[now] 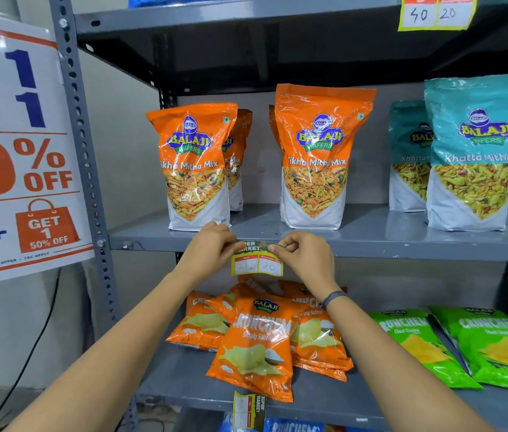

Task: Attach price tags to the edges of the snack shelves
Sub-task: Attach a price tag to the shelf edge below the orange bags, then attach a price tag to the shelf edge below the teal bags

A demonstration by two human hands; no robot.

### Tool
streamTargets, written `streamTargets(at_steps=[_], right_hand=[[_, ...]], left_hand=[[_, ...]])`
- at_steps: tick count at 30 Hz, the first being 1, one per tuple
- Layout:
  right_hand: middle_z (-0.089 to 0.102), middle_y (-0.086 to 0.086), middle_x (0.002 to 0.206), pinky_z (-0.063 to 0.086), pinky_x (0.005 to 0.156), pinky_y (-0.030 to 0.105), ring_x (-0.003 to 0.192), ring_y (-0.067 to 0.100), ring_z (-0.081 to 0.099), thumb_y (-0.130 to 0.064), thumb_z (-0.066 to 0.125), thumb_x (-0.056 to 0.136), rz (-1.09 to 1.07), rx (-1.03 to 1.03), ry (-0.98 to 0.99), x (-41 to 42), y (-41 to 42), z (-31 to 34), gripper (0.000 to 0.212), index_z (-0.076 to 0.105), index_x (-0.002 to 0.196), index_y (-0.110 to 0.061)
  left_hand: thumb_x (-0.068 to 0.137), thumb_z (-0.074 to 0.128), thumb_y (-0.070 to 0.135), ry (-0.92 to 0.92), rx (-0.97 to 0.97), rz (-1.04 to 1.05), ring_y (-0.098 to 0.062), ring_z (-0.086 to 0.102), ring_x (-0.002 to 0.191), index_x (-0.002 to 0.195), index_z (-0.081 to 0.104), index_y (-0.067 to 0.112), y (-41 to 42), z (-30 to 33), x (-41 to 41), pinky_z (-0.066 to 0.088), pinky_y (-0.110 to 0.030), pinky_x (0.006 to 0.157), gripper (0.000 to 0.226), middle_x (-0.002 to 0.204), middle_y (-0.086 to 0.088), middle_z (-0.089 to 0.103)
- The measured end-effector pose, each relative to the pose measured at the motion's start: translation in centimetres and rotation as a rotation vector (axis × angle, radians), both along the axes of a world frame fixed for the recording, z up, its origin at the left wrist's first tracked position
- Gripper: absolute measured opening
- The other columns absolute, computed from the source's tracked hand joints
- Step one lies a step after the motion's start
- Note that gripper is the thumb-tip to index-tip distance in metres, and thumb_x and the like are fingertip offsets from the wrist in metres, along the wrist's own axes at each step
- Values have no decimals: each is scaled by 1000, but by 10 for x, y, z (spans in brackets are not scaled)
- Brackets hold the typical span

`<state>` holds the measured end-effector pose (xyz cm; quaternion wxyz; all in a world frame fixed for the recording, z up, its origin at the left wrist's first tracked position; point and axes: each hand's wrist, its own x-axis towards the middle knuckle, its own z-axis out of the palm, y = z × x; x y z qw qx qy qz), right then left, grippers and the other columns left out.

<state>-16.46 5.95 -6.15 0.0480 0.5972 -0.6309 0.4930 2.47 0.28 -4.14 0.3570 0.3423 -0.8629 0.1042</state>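
Two bare forearms reached up from the bottom of the view toward the middle shelf edge [371, 246], the landmark here. Nearest, well below that edge, a spare price tag [249, 411] lay turned sideways on the lip of the lower shelf [324, 397]. Just behind it sat a heap of orange Crunchem packets [257, 341], with green Crunchem packets [464, 344] further along to the right. At the middle shelf edge itself, the left hand [207, 249] and right hand [305, 255] held a yellow-bordered price tag [257, 260] between them, its top touching the edge and its lower part hanging below. The fingers of each hand were pinched on the tag's upper corners. A dark band circled the right wrist. Above and behind the edge stood orange Tikha Mitha Mix bags [318, 157], with teal Khatta Mitha bags [477, 151] to their right. High above, another tag [436, 12] hung from the top shelf. Left of the rack hung a discount poster [19, 151].
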Motion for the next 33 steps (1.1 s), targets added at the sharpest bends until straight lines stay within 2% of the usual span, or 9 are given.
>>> streamTargets(at_steps=[4,12,15,17,19,22,26,30,33], right_hand=[[70,-2,67,53,59,33,73,18,66,-48,69,75,-52,-31,-40,5,-3,-1,28,68,73,-19],[72,1,69,49,58,30,74,22,66,-46,67,78,-93,-57,-3,6,-3,-3,26,66,74,-20],[67,-3,64,49,58,31,74,21,66,-45,67,78,-17,-60,-1,1,2,-5,26,65,77,-19],[60,-8,61,49,58,32,73,19,65,-48,66,78,9,-79,-12,-6,9,-6,27,64,78,-21],[62,-7,62,49,57,32,72,19,65,-48,64,80,-5,-120,-34,-20,19,-8,25,63,77,-23],[70,-2,68,50,53,34,69,23,66,-44,60,84,-72,-224,-54,-56,39,-8,25,61,75,-21],[72,1,71,50,53,34,69,25,66,-41,57,88,-243,-376,-114,-132,74,-7,22,63,79,-22],[72,9,74,45,57,33,74,32,65,-34,58,88,-504,-541,-238,-233,112,-15,17,65,83,-20],[67,15,88,44,76,39,88,35,59,-32,55,87,-682,-653,-354,-313,131,-30,21,64,87,-13]], left_hand=[[89,60,27,65,18,48,-21,43,70,62,59,7,2,-1,-7,29,-30,61,33,62,-3,46],[77,63,57,107,79,310,-26,51,71,47,41,14,8,3,-31,29,-30,49,57,46,2,30],[74,63,62,129,97,387,-31,58,79,49,40,12,13,2,-35,34,-30,49,60,52,-2,41],[72,64,63,106,40,493,-33,57,90,61,49,10,20,3,-40,45,-38,63,57,72,-9,59],[72,70,55,107,-60,571,-35,54,95,81,57,8,30,5,-50,43,-44,75,49,88,-12,62],[71,76,39,133,-232,487,-34,54,85,80,55,11,48,1,-84,38,-43,69,36,83,-12,61],[82,62,34,145,-313,248,-33,55,83,83,54,17,70,-7,-167,38,-39,66,19,83,-7,62],[83,42,42,134,-273,24,-31,58,83,80,57,18,102,-3,-278,42,-39,65,30,81,-6,63],[82,35,46,102,-252,-124,-32,60,83,82,60,18,124,2,-365,45,-38,64,38,80,-6,67]])
